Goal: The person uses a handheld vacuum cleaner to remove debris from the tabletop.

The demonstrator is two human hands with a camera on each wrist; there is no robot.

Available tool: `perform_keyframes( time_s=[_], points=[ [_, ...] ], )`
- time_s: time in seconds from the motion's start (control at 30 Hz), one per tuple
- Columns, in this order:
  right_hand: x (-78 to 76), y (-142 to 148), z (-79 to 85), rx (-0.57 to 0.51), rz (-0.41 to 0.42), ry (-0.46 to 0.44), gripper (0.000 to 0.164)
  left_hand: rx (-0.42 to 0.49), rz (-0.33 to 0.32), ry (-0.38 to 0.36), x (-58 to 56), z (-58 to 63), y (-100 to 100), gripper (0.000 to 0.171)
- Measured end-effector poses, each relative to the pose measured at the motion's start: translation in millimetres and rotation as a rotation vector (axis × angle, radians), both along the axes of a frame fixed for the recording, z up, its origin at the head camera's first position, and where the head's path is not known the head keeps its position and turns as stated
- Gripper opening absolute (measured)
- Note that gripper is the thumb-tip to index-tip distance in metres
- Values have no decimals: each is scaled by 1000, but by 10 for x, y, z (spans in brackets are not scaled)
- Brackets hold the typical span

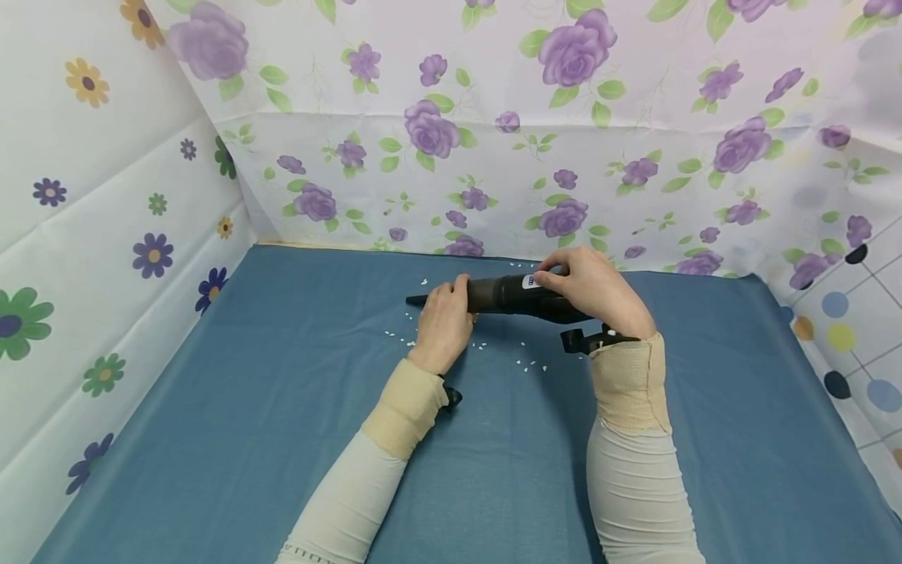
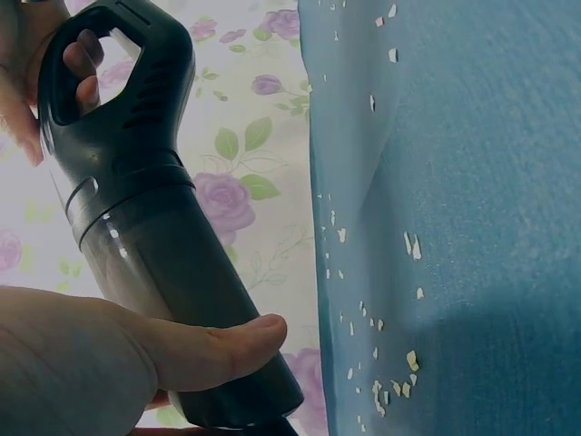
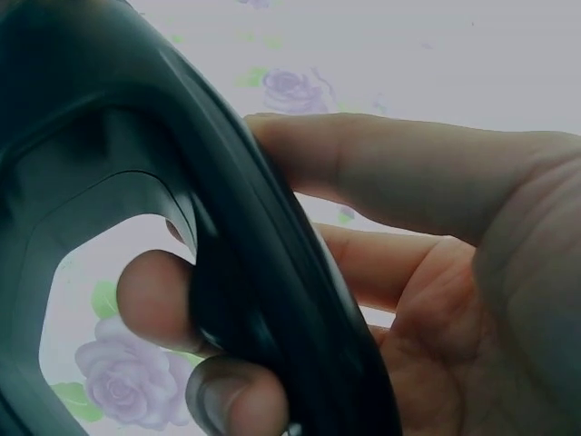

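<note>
A black handheld vacuum cleaner (image 1: 517, 294) with a narrow nozzle (image 1: 416, 300) is held above the blue cloth, its nozzle pointing left. My left hand (image 1: 444, 321) grips the dark cylindrical front part (image 2: 182, 263), thumb laid across it in the left wrist view. My right hand (image 1: 595, 288) holds the looped handle (image 3: 272, 218), fingertips curled through the loop. Small white scraps (image 1: 521, 363) lie scattered on the cloth below and around the vacuum cleaner; in the left wrist view some scraps (image 2: 406, 386) look yellowish.
A blue cloth (image 1: 282, 439) covers the table. Behind its far edge rises a wall covering (image 1: 493, 180) with purple flowers; another flowered sheet (image 1: 106, 274) stands along the left. A dotted tile-pattern covering (image 1: 863, 329) borders the right side.
</note>
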State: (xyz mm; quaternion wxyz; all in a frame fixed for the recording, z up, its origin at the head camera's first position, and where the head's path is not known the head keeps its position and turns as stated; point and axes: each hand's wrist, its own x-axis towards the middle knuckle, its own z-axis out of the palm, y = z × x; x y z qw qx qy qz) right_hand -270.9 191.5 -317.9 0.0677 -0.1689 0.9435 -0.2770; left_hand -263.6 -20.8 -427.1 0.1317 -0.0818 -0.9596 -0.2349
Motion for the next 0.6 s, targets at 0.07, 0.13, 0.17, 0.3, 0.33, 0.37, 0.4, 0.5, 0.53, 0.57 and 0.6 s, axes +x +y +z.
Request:
perform_keyframes(
  time_s=[0.07, 0.13, 0.17, 0.3, 0.33, 0.37, 0.4, 0.5, 0.53, 0.57, 0.6],
  points=[
    [0, 3, -2, 2, 1, -7, 26, -8, 0, -3, 5, 4, 1, 54],
    [-2, 7, -4, 5, 3, -11, 27, -20, 0, -6, 11, 10, 3, 54],
    [-4, 11, -7, 9, 3, -13, 26, -24, 0, -6, 13, 12, 3, 54],
    [-8, 18, -12, 11, 10, -22, 27, -39, 0, 11, 27, 24, 1, 53],
    [-9, 20, -13, 10, 11, -25, 27, -42, 0, 18, 32, 29, 1, 53],
    [-9, 22, -12, 10, 15, -26, 27, -45, 0, 25, 38, 32, 0, 53],
    [-9, 24, -10, 7, 19, -29, 28, -49, 1, 29, 45, 37, 0, 52],
    [-16, 37, -17, 4, 28, -31, 28, -69, 2, 30, 66, 51, 2, 52],
    [-18, 43, -19, 3, 31, -32, 28, -75, 1, 30, 72, 56, 3, 51],
    [-21, 49, -22, 1, 34, -32, 28, -79, -1, 32, 77, 60, 4, 51],
    [-25, 55, -27, 0, 35, -33, 28, -82, -1, 31, 81, 63, 4, 51]
  ],
)
